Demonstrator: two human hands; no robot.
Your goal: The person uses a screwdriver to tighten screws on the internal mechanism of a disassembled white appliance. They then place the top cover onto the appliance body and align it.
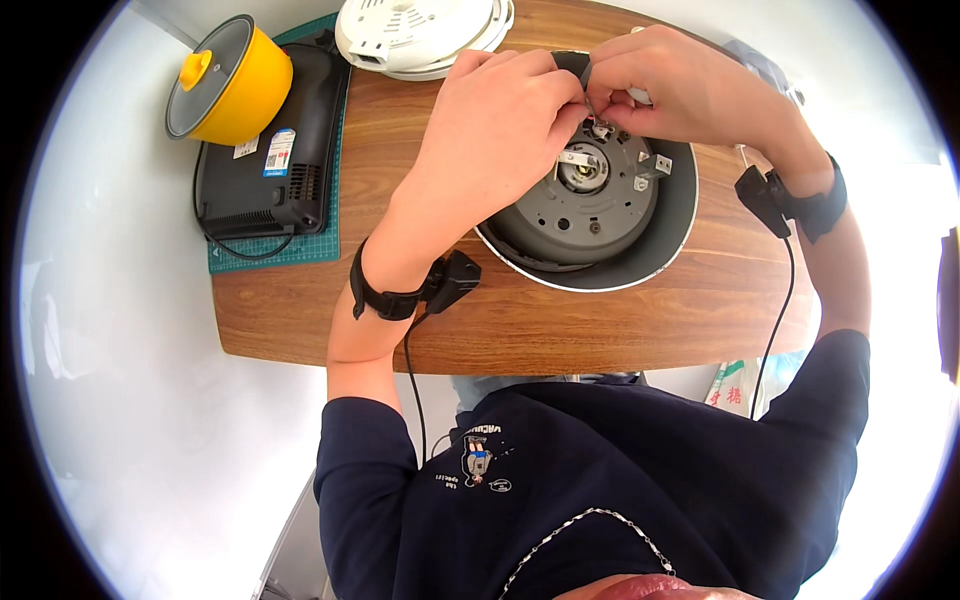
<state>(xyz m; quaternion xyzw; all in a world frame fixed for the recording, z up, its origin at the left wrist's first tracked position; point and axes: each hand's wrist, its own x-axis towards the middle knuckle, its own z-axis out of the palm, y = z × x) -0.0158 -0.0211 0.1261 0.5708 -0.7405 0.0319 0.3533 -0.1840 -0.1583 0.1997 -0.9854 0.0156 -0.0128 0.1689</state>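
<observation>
An appliance body point(610, 262), an open round housing that looks like a rice cooker's, lies on the table with its inside facing up. In it sits a grey metal disc point(560, 228) with holes, a central fitting and a small metal bracket point(655, 166). My left hand point(505, 125) reaches over the housing's upper left, thumb and fingers pinched together at its far side. Close beside it, my right hand point(675, 85) is also closed in a pinch with bent fingers. Between the fingertips is a small part near the disc's far edge, too small and covered to name.
On the left, a yellow pot point(240, 90) with a grey lid stands on a black appliance point(262, 190) with a cord, over a green cutting mat point(325, 245). White round covers point(425, 35) lie at the back. Cabled black devices point(455, 282) are strapped to both wrists.
</observation>
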